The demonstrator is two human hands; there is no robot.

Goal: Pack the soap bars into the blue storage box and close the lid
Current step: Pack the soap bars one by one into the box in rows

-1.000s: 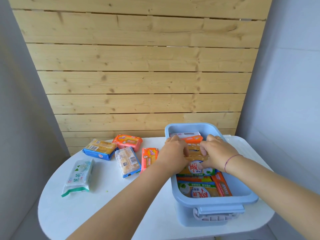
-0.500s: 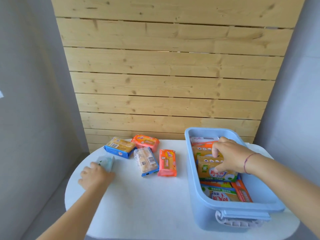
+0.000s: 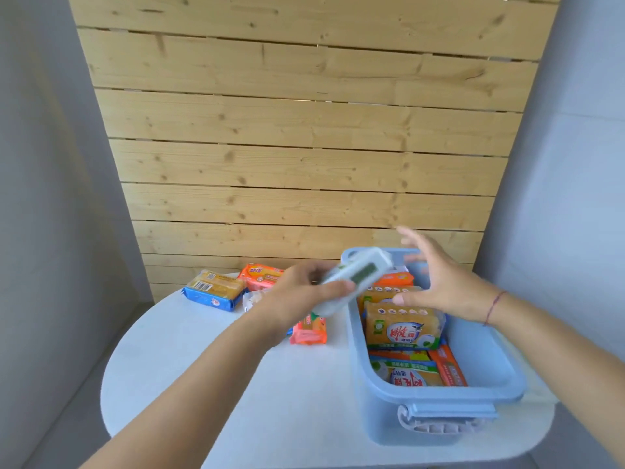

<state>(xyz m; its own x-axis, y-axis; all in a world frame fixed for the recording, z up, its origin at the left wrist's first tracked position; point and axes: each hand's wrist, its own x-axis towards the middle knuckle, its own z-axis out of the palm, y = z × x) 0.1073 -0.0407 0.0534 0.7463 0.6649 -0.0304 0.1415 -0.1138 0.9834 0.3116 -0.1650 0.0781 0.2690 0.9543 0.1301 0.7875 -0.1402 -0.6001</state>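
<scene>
the left hand grips a white-green soap in the air over the box rim at 9 o'clock, mid-carry. the right hand hangs open over the packed bars, ready to take it. next: lower it into a gap. 4 bars wait on the bench at 10 o'clock; no lid in view.
</scene>
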